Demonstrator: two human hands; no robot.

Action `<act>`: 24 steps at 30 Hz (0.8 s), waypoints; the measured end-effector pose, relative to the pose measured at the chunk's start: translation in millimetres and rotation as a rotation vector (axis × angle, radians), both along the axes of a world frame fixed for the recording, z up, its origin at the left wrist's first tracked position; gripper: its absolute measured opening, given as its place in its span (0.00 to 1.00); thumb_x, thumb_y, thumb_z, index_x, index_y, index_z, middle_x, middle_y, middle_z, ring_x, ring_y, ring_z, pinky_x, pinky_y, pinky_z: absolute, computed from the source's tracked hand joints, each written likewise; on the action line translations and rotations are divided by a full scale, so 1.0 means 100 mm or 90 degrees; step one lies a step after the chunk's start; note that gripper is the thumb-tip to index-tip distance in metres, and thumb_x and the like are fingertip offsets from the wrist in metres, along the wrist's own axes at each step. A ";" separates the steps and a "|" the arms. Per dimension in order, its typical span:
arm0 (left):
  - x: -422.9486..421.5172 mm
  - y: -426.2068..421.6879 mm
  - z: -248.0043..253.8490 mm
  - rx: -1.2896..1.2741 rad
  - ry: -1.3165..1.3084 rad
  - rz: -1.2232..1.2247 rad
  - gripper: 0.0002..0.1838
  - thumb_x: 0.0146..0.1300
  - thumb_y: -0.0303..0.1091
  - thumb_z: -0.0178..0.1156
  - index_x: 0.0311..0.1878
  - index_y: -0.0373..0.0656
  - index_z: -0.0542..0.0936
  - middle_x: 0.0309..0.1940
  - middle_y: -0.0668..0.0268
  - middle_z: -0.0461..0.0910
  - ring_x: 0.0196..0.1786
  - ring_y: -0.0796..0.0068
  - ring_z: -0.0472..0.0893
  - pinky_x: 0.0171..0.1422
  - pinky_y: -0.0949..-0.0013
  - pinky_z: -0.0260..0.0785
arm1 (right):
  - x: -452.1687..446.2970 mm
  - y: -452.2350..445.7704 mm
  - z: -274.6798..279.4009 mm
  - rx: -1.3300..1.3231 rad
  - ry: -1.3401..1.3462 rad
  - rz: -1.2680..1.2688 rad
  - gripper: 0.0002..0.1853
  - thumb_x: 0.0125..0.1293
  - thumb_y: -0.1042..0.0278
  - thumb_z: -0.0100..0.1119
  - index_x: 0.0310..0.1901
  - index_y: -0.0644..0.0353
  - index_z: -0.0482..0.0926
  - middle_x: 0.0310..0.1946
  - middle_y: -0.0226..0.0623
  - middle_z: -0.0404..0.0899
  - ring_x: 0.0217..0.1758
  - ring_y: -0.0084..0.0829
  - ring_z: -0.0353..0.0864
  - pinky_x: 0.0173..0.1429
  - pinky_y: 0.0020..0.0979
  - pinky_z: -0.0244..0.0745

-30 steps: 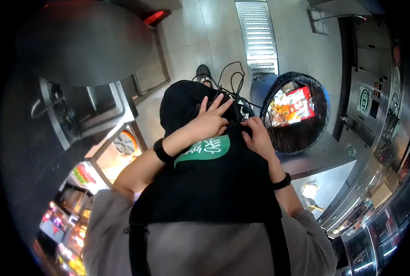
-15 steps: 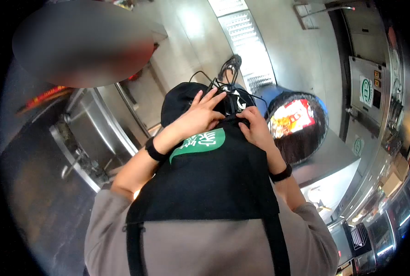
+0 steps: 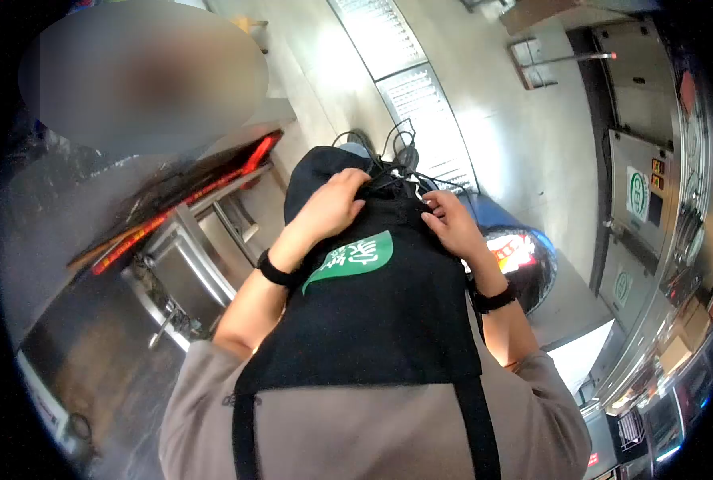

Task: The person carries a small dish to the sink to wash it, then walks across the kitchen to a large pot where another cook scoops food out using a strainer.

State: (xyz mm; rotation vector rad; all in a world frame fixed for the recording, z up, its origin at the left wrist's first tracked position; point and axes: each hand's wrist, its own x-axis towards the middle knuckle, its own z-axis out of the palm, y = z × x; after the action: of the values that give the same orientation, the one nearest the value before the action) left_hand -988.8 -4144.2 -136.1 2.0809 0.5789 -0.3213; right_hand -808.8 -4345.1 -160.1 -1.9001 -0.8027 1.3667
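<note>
A black apron (image 3: 380, 320) with a green patch (image 3: 350, 261) of white characters covers my front. Dark cords (image 3: 392, 164) lie in loose loops at its waist, with a small whitish piece among them. My left hand (image 3: 332, 206) rests at the left of this bundle, its fingers bent and their tips lost against the black cloth. To the right of the bundle, my right hand (image 3: 455, 226) has curled fingers close to the thumb. What either hand pinches is too dark to make out. Each wrist wears a black band.
A blue bin (image 3: 524, 240) with a dark liner and a bright red packet stands beyond my right forearm. Metal equipment (image 3: 188, 264) and a red-edged counter (image 3: 188, 210) are at left. A metal floor grate (image 3: 428, 112) runs ahead, and steel cabinets (image 3: 640, 184) line the right.
My hands have drawn apart, the left moving slightly left and down, the right slightly right. The cords spread lower between them. The view has shifted, and the bin shows less.
</note>
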 end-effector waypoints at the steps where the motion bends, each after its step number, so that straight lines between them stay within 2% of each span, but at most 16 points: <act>1: 0.02 0.13 -0.03 0.032 0.003 0.009 0.24 0.55 0.26 0.60 0.58 0.40 0.72 0.53 0.53 0.74 0.58 0.52 0.72 0.61 0.58 0.67 | 0.12 0.11 -0.02 0.002 0.000 0.007 0.17 0.61 0.70 0.61 0.51 0.60 0.73 0.42 0.43 0.73 0.45 0.37 0.77 0.49 0.34 0.74; 3: 0.02 0.44 -0.24 0.016 0.048 -0.087 0.24 0.56 0.26 0.59 0.58 0.40 0.73 0.50 0.53 0.76 0.56 0.50 0.73 0.60 0.58 0.67 | 0.35 0.38 -0.03 -0.064 0.050 0.010 0.18 0.62 0.71 0.60 0.54 0.59 0.74 0.42 0.40 0.73 0.42 0.31 0.75 0.49 0.33 0.73; 4: 0.10 0.63 -0.28 0.024 0.038 -0.081 0.24 0.56 0.26 0.59 0.58 0.40 0.73 0.50 0.53 0.76 0.56 0.50 0.73 0.60 0.58 0.67 | 0.48 0.58 0.05 -0.075 -0.007 0.059 0.19 0.62 0.68 0.61 0.55 0.58 0.74 0.42 0.40 0.73 0.42 0.32 0.75 0.50 0.32 0.73; 5: 0.18 0.76 -0.36 -0.010 0.045 -0.061 0.23 0.55 0.27 0.59 0.57 0.40 0.74 0.50 0.52 0.76 0.55 0.50 0.74 0.59 0.58 0.68 | 0.62 0.68 -0.08 -0.041 -0.065 0.101 0.20 0.62 0.64 0.62 0.55 0.59 0.74 0.41 0.44 0.74 0.41 0.38 0.79 0.47 0.35 0.74; 7: 0.68 1.01 -0.36 -0.036 0.041 -0.041 0.23 0.55 0.27 0.60 0.57 0.40 0.75 0.49 0.52 0.77 0.54 0.50 0.75 0.58 0.58 0.68 | 1.14 0.91 -0.04 -0.025 -0.077 0.121 0.18 0.62 0.63 0.62 0.53 0.60 0.76 0.40 0.45 0.75 0.40 0.40 0.78 0.47 0.36 0.74; 9: 1.19 1.34 -0.34 -0.017 0.155 -0.123 0.20 0.55 0.28 0.59 0.53 0.40 0.78 0.47 0.51 0.79 0.51 0.50 0.77 0.56 0.58 0.70 | 1.64 1.13 -0.06 -0.043 -0.114 0.151 0.17 0.62 0.63 0.62 0.51 0.59 0.77 0.41 0.46 0.75 0.41 0.42 0.78 0.48 0.37 0.74; 10: 1.38 1.50 -0.44 0.004 0.100 -0.126 0.18 0.54 0.30 0.61 0.50 0.39 0.80 0.43 0.51 0.81 0.48 0.51 0.79 0.54 0.56 0.71 | 1.90 1.26 -0.04 -0.043 -0.118 0.147 0.17 0.62 0.63 0.62 0.51 0.58 0.78 0.41 0.45 0.75 0.42 0.42 0.78 0.48 0.37 0.73; 11: 0.69 2.10 -0.56 -0.015 0.098 -0.129 0.16 0.54 0.32 0.63 0.47 0.40 0.81 0.41 0.51 0.81 0.47 0.51 0.79 0.51 0.56 0.71 | 1.23 1.83 0.00 -0.044 -0.121 0.144 0.17 0.62 0.62 0.62 0.51 0.57 0.78 0.41 0.45 0.75 0.43 0.42 0.78 0.49 0.37 0.73; 13: 1.08 2.54 -0.36 -0.052 0.203 -0.141 0.15 0.53 0.36 0.65 0.43 0.41 0.81 0.39 0.52 0.82 0.45 0.51 0.80 0.49 0.56 0.71 | 1.49 2.22 0.23 -0.089 -0.106 0.131 0.17 0.62 0.62 0.62 0.52 0.56 0.78 0.42 0.43 0.76 0.44 0.40 0.77 0.51 0.36 0.73; 15: 1.20 3.01 -0.48 -0.001 0.198 -0.195 0.12 0.54 0.40 0.66 0.35 0.42 0.82 0.34 0.55 0.82 0.41 0.53 0.80 0.44 0.56 0.71 | 1.68 2.63 0.24 -0.073 -0.110 0.146 0.16 0.63 0.63 0.62 0.51 0.56 0.79 0.44 0.43 0.76 0.46 0.40 0.78 0.52 0.36 0.73; 17: 1.33 3.42 -0.50 -0.059 0.175 -0.198 0.12 0.55 0.41 0.65 0.34 0.41 0.82 0.31 0.57 0.82 0.36 0.59 0.81 0.41 0.60 0.71 | 1.82 3.08 0.38 -0.010 -0.104 0.133 0.16 0.63 0.63 0.62 0.51 0.57 0.79 0.45 0.43 0.76 0.46 0.40 0.78 0.52 0.36 0.73; 19: 1.52 3.75 -0.34 -0.216 0.191 -0.164 0.12 0.59 0.41 0.62 0.32 0.40 0.81 0.25 0.63 0.81 0.30 0.69 0.79 0.35 0.66 0.69 | 1.96 3.40 0.49 -0.006 -0.130 0.113 0.16 0.63 0.64 0.62 0.51 0.58 0.78 0.45 0.43 0.76 0.46 0.39 0.78 0.51 0.36 0.73; 20: 1.57 3.89 -0.23 -0.355 0.237 -0.043 0.12 0.62 0.39 0.57 0.29 0.41 0.81 0.20 0.69 0.78 0.23 0.79 0.74 0.27 0.73 0.64 | 2.00 3.56 0.57 -0.001 -0.136 0.122 0.15 0.63 0.65 0.62 0.50 0.58 0.78 0.45 0.43 0.76 0.46 0.39 0.78 0.51 0.35 0.74; 21: 1.86 3.97 -0.20 -0.346 0.237 -0.055 0.12 0.62 0.39 0.57 0.29 0.41 0.81 0.20 0.69 0.78 0.23 0.79 0.74 0.27 0.73 0.64 | 2.28 3.65 0.66 0.009 -0.151 0.126 0.15 0.63 0.65 0.61 0.50 0.58 0.78 0.44 0.43 0.76 0.46 0.39 0.78 0.51 0.35 0.74; 23: 2.05 4.30 -0.25 -0.546 0.248 0.151 0.12 0.62 0.38 0.54 0.28 0.43 0.81 0.18 0.73 0.76 0.19 0.83 0.69 0.23 0.76 0.58 | 2.42 3.85 0.65 0.022 -0.110 0.089 0.15 0.63 0.66 0.62 0.50 0.59 0.78 0.43 0.43 0.75 0.46 0.39 0.78 0.51 0.35 0.74; 24: 2.19 4.40 -0.22 -0.568 0.253 0.207 0.13 0.62 0.38 0.53 0.27 0.42 0.81 0.16 0.72 0.75 0.17 0.84 0.66 0.21 0.77 0.56 | 2.48 3.94 0.60 0.027 -0.099 0.066 0.15 0.62 0.66 0.62 0.50 0.59 0.78 0.43 0.43 0.75 0.46 0.38 0.78 0.51 0.34 0.74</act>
State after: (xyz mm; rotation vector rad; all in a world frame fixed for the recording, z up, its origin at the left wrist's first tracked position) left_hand -769.9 -3703.8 -158.2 1.0501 0.8088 -0.6646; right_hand -560.5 -3950.6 -100.4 -1.9746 -1.0118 1.2634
